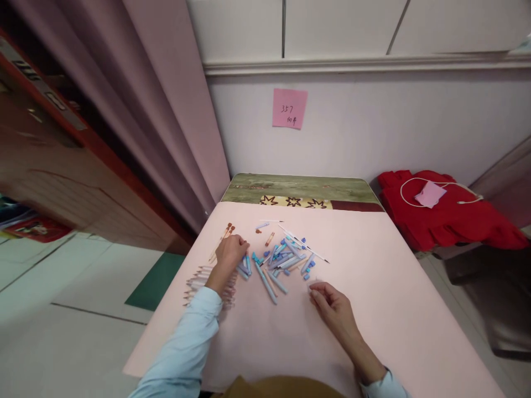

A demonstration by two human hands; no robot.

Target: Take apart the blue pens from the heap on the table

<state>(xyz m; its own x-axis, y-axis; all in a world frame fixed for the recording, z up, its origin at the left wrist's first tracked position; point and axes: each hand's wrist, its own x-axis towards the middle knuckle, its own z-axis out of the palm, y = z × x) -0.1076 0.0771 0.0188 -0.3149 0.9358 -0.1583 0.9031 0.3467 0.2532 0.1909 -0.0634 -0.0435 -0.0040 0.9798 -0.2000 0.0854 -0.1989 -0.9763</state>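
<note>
Over the left side of the table is my left hand (231,255), palm down with fingertips pinched together; whatever they hold is hidden. Blue pen parts (244,270) lie just beside its fingertips, and slim brown-topped pens (224,233) lie beyond it. Under that wrist and forearm a row of pale pens (199,284) is partly covered. To the right of a loose heap of pale blue and purple pen parts (286,260), my right hand (332,304) pinches thumb against forefinger. Something small and clear seems to show at those fingertips, too faint to name.
Thin white refills (305,243) with dark tips lie across the heap's far side. A short brown-ended tube (270,239) is near them. The pink-covered table (373,265) meets a wall bearing a pink note (289,109). Red cloth (443,215) with a white cord lies at right.
</note>
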